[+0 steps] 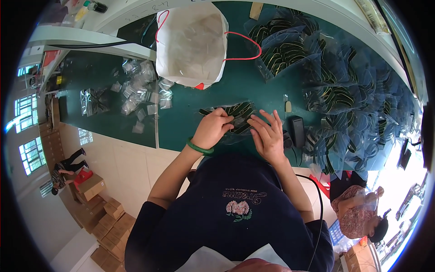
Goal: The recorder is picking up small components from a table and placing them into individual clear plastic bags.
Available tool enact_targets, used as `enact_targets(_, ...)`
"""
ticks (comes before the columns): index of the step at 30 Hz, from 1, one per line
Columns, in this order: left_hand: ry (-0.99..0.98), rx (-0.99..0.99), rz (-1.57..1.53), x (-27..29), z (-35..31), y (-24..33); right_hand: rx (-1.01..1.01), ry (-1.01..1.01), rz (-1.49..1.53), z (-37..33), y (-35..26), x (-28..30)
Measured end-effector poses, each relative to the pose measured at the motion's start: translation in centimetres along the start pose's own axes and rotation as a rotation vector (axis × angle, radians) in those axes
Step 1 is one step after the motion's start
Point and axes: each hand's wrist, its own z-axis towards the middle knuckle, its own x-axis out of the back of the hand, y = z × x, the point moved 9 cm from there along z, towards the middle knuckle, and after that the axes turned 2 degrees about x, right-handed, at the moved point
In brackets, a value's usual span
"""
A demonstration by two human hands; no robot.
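A clear plastic bag (240,110) with dark, gold-lined strips inside lies flat on the green table in front of me. My left hand (213,128), with a green bangle (200,148) on its wrist, has its thumb and fingers closed together on the bag's left part. My right hand (269,136) rests with outstretched fingers on the bag's right edge. What exactly the left fingertips pinch is partly hidden.
Ahead stands a white paper bag (161,68) with red handles. Small clear packets (136,90) lie at left. Many similar filled bags (335,97) cover the right side. A black adapter (297,131) sits beside my right hand. Two people (355,211) (63,171) are farther off.
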Motion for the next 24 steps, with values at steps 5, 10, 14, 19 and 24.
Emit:
enact_targets(5,-0.103,0.007,0.094,-3.7,0.7,-1.6,-0.153,0.081,0.077,-0.9,1.6,0.3)
enact_targets(10,-0.113,0.196,-0.211,0.3,1.1,0.6,-0.258,0.044,0.245,-1.8,2.3,-0.6)
enact_targets(14,0.047,0.082,-0.240,1.6,0.9,0.9,-0.293,0.057,0.304,-2.1,2.4,-0.6)
enact_targets(19,0.044,0.012,0.037,-2.2,1.9,0.0,-0.253,0.048,0.286,-2.3,2.1,-1.0)
enact_targets(24,-0.055,0.129,-0.096,-0.9,1.3,0.4,-0.246,0.046,0.267,-2.3,2.2,-0.8)
